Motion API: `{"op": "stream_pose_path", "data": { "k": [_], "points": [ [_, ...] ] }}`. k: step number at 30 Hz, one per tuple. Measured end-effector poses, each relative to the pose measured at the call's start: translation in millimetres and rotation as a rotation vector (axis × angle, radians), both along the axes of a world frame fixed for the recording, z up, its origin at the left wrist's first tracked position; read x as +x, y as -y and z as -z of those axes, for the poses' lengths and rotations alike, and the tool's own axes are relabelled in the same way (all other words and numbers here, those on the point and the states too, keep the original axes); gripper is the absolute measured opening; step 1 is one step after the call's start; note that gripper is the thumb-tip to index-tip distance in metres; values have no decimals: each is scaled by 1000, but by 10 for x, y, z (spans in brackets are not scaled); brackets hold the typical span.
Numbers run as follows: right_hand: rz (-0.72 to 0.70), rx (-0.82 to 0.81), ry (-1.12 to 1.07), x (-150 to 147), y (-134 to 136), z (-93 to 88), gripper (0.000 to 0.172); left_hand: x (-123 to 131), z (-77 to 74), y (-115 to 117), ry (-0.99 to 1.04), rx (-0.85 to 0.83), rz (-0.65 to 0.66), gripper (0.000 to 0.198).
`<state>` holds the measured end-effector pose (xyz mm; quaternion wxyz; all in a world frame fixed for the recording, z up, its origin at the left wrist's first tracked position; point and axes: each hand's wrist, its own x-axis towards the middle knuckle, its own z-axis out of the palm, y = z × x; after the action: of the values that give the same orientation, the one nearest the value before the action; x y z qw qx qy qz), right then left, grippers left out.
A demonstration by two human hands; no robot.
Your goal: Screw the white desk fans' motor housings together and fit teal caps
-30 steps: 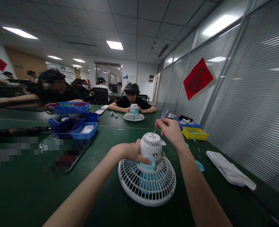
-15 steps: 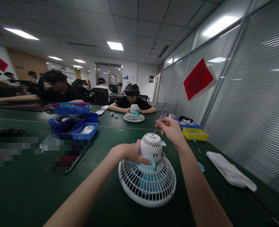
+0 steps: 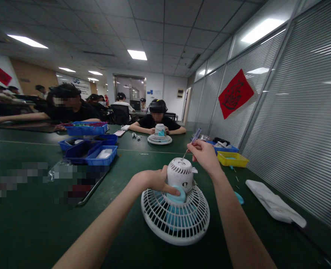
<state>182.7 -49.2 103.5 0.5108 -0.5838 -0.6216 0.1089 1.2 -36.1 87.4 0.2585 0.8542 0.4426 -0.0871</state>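
A white fan (image 3: 175, 224) lies grille down on the green table, its rounded motor housing (image 3: 180, 173) pointing up. My left hand (image 3: 156, 182) grips the fan from the left, thumb on the light blue ring (image 3: 176, 195) and fingers behind the housing. Above the housing, my right hand (image 3: 203, 153) pinches a screwdriver (image 3: 196, 135) with a clear purplish handle. The thin shaft slants down to the top of the housing, close to a hole there; whether the tip sits inside it I cannot tell.
Blue bins (image 3: 102, 155) stand at the left, near a dark tray (image 3: 95, 186). A yellow bin (image 3: 232, 159), small loose parts and a white elongated object (image 3: 274, 203) lie right. Across the table, a person (image 3: 157, 116) holds another fan (image 3: 159, 139).
The screwdriver handle has tilted slightly to the right, and the fingers of my right hand have shifted a little around it. My left hand keeps its hold on the fan.
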Motion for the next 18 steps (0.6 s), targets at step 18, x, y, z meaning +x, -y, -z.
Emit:
{"op": "stream_pose_path", "data": {
  "k": [18],
  "points": [
    [-127, -22, -110, 9, -35, 5, 18, 7, -28, 26, -27, 25, -9, 110]
  ]
}}
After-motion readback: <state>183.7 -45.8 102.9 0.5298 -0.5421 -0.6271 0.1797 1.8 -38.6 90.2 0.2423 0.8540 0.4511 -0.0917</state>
